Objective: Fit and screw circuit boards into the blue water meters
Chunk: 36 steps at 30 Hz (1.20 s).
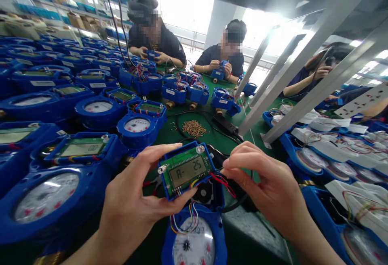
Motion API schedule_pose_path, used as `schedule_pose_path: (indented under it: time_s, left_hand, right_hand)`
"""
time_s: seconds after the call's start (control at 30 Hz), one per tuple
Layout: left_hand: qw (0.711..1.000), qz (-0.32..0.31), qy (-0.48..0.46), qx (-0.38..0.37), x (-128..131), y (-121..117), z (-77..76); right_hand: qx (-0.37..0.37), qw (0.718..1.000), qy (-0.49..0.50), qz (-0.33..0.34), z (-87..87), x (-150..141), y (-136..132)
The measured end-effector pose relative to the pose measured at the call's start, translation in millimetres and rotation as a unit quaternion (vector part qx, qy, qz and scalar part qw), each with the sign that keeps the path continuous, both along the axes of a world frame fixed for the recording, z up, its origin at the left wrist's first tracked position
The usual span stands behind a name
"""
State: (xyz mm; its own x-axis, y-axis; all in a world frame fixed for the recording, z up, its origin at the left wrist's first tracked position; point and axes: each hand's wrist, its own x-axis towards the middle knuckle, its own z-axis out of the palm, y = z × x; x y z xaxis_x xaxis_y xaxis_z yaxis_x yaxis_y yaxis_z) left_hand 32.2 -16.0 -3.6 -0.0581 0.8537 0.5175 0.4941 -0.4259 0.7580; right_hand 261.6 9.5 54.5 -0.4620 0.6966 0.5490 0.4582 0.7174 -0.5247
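My left hand is closed around a blue-framed LCD module, tilted, its green circuit board facing me and its display reading "A- 25". Red, yellow and other thin wires come off its lower right. Close to that edge, my right hand is pinched; a thin dark tip shows at the fingertips, too small to name. Beneath the module stands a blue water meter with a round white dial, thin wires running over it. Behind my left fingers lies a red-handled tool, partly hidden.
Rows of blue meters fill the left side. A pile of small brass screws lies on the green tabletop, near black cables and a power strip. Meters with white parts stand right, beside metal posts. Co-workers sit opposite.
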Motion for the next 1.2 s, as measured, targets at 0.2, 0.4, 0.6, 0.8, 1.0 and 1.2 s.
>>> schedule_pose_path:
  time_s: [0.2,0.4,0.6,0.8,1.0,1.2]
  left_hand:
    - [1.000,0.006,0.018,0.006,0,-1,0.8]
    - [0.999,0.005,0.025,0.042,-1,-1,-4.8]
    - [0.998,-0.010,0.021,0.066,-2,-2,-10.2]
    - [0.995,0.011,0.062,0.082,-1,-3,-6.1]
    - [0.992,0.017,0.082,0.093,-1,-4,-4.4]
    - [0.991,0.015,0.088,0.095,-1,-5,-5.3]
  right_hand:
    - [0.251,0.961,-0.120,-0.008,0.4,4,5]
    - [0.310,0.941,-0.131,-0.033,-3.5,5,-1]
    - [0.296,0.942,-0.150,-0.054,-0.7,6,-3]
    - [0.187,0.975,-0.118,-0.035,0.3,3,-1]
    - [0.126,0.987,-0.105,-0.009,1.0,-2,-3]
    - [-0.015,0.998,-0.054,0.000,1.8,-8,-4]
